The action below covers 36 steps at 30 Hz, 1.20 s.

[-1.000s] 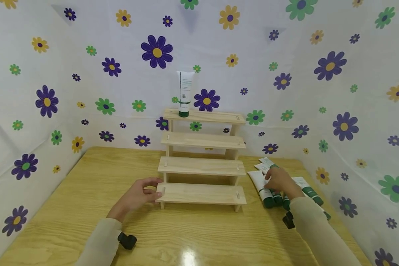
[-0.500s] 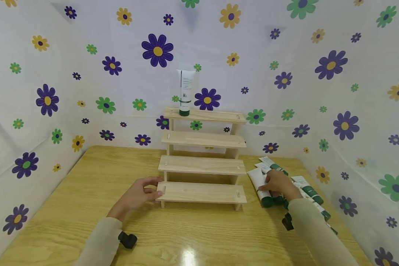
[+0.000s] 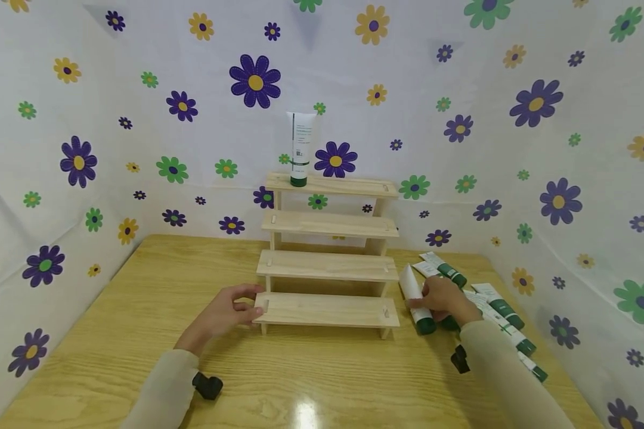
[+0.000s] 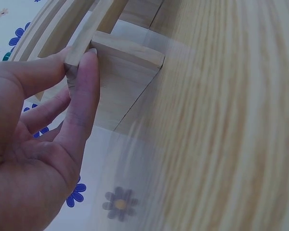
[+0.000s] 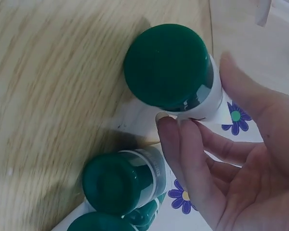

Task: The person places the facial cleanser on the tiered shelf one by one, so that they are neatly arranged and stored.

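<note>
My left hand (image 3: 227, 313) pinches the left end of the lowest shelf of a stepped wooden rack (image 3: 327, 311); in the left wrist view, thumb and fingers (image 4: 82, 106) close on the board's edge. On the right, my right hand (image 3: 444, 299) grips a white squeeze tube (image 3: 411, 284) with a green cap, tilted and turned on its side. The right wrist view shows that green cap (image 5: 168, 67) between thumb and fingertips, with other capped tubes (image 5: 113, 183) just below. One similar tube (image 3: 301, 146) stands upright, cap down, at the left of the top shelf.
Several more white tubes (image 3: 507, 328) with green caps lie in a loose pile to the right of the rack, around my right hand. The wooden table (image 3: 300, 375) meets a flower-printed cloth (image 3: 204, 107) at the back and sides.
My right hand has moved slightly left, taken hold of the nearest tube in the pile and tilted it. The left hand keeps its place on the rack.
</note>
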{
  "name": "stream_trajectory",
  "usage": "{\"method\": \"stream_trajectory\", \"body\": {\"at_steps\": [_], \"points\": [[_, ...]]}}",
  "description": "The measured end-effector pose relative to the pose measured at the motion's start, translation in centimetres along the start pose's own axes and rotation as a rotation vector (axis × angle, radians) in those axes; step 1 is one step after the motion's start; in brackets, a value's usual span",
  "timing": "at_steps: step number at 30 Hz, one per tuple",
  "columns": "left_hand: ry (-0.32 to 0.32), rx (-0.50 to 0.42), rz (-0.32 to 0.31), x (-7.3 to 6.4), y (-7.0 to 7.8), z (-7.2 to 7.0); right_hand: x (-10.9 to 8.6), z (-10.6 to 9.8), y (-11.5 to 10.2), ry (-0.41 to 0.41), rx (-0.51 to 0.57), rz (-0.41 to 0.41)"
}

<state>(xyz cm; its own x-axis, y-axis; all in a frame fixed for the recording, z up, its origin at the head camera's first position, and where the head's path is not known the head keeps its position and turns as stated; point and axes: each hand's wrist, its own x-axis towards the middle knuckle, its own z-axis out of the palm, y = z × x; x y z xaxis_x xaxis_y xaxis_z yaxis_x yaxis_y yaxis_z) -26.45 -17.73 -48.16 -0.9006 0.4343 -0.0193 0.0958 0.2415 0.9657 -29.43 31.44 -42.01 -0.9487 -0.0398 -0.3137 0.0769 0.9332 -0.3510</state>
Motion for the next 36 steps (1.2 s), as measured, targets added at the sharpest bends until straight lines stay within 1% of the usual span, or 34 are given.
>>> {"method": "stream_trajectory", "body": {"at_steps": [4, 9, 17, 22, 24, 25, 31, 33, 36], "points": [[0.003, 0.008, -0.004, -0.02, 0.07, -0.02, 0.15, -0.07, 0.04, -0.001, 0.001, -0.015], [0.001, 0.007, 0.008, -0.02, 0.02, -0.11, 0.2, -0.3, 0.06, -0.026, 0.032, -0.035], [0.008, 0.017, 0.006, 0.02, -0.11, -0.04, -0.33, -0.28, -0.67, -0.017, 0.06, -0.033], [0.011, 0.015, 0.002, 0.0, -0.04, 0.16, -0.24, 0.0, -0.65, -0.115, 0.08, -0.031], [0.009, 0.016, 0.002, -0.01, -0.01, 0.22, -0.11, 0.12, -0.58, -0.147, 0.062, -0.025], [0.009, 0.018, 0.002, -0.01, 0.01, 0.23, -0.02, 0.18, -0.53, -0.151, 0.05, -0.014], [0.012, 0.033, -0.007, 0.0, 0.08, 0.2, 0.24, 0.43, -0.4, -0.084, -0.034, 0.069], [0.021, 0.033, -0.016, 0.0, 0.06, 0.21, 0.23, 0.43, -0.43, -0.072, -0.046, 0.077], [0.026, 0.034, -0.023, 0.03, 0.03, 0.2, 0.11, 0.35, -0.56, -0.07, -0.055, 0.062]]}}
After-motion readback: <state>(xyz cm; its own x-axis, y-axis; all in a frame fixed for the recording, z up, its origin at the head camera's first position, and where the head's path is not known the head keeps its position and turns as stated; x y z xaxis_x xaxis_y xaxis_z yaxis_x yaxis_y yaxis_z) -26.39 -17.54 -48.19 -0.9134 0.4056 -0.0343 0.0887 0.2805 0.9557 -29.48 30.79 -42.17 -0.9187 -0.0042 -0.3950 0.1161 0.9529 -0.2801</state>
